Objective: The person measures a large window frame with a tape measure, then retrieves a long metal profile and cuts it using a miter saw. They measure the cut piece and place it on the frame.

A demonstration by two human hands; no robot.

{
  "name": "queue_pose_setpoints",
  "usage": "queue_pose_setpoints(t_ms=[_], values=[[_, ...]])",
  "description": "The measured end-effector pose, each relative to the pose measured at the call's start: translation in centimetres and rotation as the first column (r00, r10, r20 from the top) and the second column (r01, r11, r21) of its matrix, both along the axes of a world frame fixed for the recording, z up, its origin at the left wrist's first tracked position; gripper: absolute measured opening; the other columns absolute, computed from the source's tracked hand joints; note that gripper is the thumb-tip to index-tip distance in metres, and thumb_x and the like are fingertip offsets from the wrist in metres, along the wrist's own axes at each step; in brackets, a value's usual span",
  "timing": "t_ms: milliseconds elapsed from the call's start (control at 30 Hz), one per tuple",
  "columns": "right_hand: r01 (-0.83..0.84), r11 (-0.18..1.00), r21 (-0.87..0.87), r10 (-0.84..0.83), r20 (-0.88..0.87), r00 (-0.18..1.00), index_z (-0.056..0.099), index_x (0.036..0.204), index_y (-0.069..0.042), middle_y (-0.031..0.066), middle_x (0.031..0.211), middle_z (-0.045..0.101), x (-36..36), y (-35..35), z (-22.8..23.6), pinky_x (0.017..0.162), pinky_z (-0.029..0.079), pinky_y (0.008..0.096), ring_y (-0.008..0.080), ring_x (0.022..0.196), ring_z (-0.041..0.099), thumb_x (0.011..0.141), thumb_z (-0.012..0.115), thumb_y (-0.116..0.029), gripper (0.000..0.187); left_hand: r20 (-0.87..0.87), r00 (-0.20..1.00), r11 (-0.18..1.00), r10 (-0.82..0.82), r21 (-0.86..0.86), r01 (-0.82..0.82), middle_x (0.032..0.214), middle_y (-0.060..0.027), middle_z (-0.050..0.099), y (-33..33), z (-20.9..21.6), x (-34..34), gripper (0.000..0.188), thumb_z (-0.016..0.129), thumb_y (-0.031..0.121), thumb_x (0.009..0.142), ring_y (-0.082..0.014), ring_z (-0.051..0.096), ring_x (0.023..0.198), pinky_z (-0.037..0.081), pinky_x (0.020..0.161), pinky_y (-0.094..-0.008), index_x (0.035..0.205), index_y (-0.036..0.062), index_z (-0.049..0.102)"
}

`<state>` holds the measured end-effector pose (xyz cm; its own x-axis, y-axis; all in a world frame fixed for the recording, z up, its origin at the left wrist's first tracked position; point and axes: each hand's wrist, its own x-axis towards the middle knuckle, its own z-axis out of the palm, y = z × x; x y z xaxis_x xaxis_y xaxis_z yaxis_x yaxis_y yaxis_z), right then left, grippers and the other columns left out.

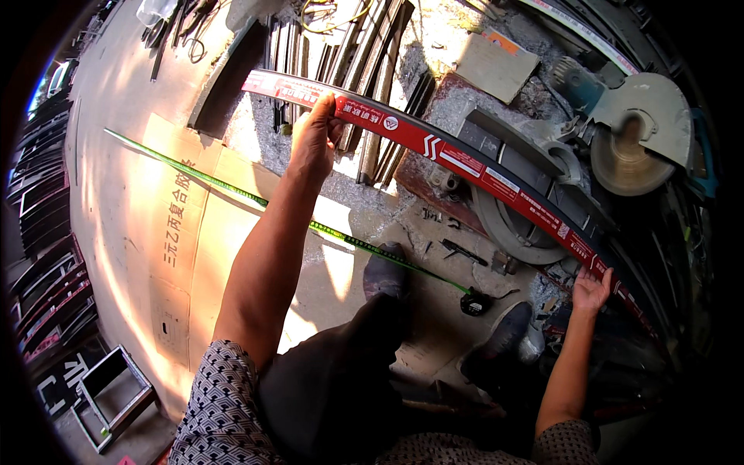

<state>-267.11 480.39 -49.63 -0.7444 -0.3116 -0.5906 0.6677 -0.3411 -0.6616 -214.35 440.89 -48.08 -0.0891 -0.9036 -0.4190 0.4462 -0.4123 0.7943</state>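
Observation:
A long metal profile with red printed protective film on one face and a dark edge stretches across in front of me, from upper left to lower right. My left hand grips it near its far left end, thumb on the red face. Toward its right part, my right hand holds the lower edge, with some fingers hidden behind it. Below the profile lies a tape measure, its black case near my feet and its green blade drawn out to the left across the floor and cardboard.
A cut-off saw with a round blade and guard stands at the right, its base partly behind the profile. Several dark metal bars lie at the top. Flattened cardboard covers floor at left; a small metal frame sits lower left.

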Motion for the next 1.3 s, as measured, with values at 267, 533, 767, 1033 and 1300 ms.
queue_pose_setpoints(t_ms=[267,533,767,1033,1300], values=[[-0.027,0.999,0.020,0.027,0.002,1.000,0.057,0.129,-0.002,0.0115,0.136,0.056,-3.8,2.7,-1.5,0.111,0.041,0.0425,0.0252,0.128,0.050,0.096,0.066,-0.021,0.039,0.100,0.975,0.980,0.197,0.019,-0.200,0.081,0.0047,0.066,-4.0,-0.5,3.7,0.022,0.070,0.034,0.094,-0.0054,0.061,0.068,0.050,0.062,-0.0194,0.093,0.0133,0.065],[-0.099,0.993,0.064,0.094,0.072,0.993,0.059,0.124,-0.003,0.0122,0.126,0.063,-1.6,0.5,-1.6,0.108,0.044,0.0403,0.0243,0.120,0.057,0.096,0.065,-0.020,0.033,0.067,0.982,0.982,0.174,0.061,-0.179,0.093,0.0022,0.067,-3.3,-0.2,2.7,0.031,0.067,0.043,0.094,-0.0106,0.064,0.083,0.053,0.077,-0.0284,0.103,0.0135,0.062],[-0.185,0.979,-0.088,0.198,0.175,0.964,0.061,0.120,-0.003,0.0105,0.121,0.064,9.0,-7.6,-0.1,0.110,0.044,0.0375,0.0213,0.117,0.058,0.095,0.068,-0.021,0.032,-0.051,0.945,0.940,-0.323,0.098,0.326,0.103,-0.0015,0.067,3.5,0.3,-4.1,0.038,0.064,0.046,0.096,-0.0137,0.064,0.095,0.052,0.084,-0.0319,0.110,0.0109,0.063],[-0.346,0.913,-0.217,0.390,0.218,0.894,0.057,0.127,-0.006,0.0078,0.130,0.058,22.9,-17.4,1.5,0.112,0.039,0.0373,0.0200,0.124,0.051,0.095,0.068,-0.027,0.040,-0.071,0.823,0.816,-0.563,0.112,0.567,0.104,-0.0063,0.067,9.1,2.2,-11.4,0.047,0.058,0.050,0.098,-0.0168,0.063,0.099,0.051,0.089,-0.0367,0.115,0.0061,0.064],[-0.480,0.830,-0.283,0.527,0.118,0.841,0.054,0.132,-0.007,0.0074,0.134,0.056,25.5,-18.7,1.3,0.114,0.035,0.0366,0.0189,0.128,0.048,0.097,0.065,-0.034,0.045,-0.067,0.950,0.951,-0.306,0.018,0.308,0.092,-0.0028,0.068,5.6,-0.7,-7.2,0.028,0.061,0.032,0.101,-0.0097,0.063,0.082,0.052,0.078,-0.0264,0.099,0.0045,0.066]])
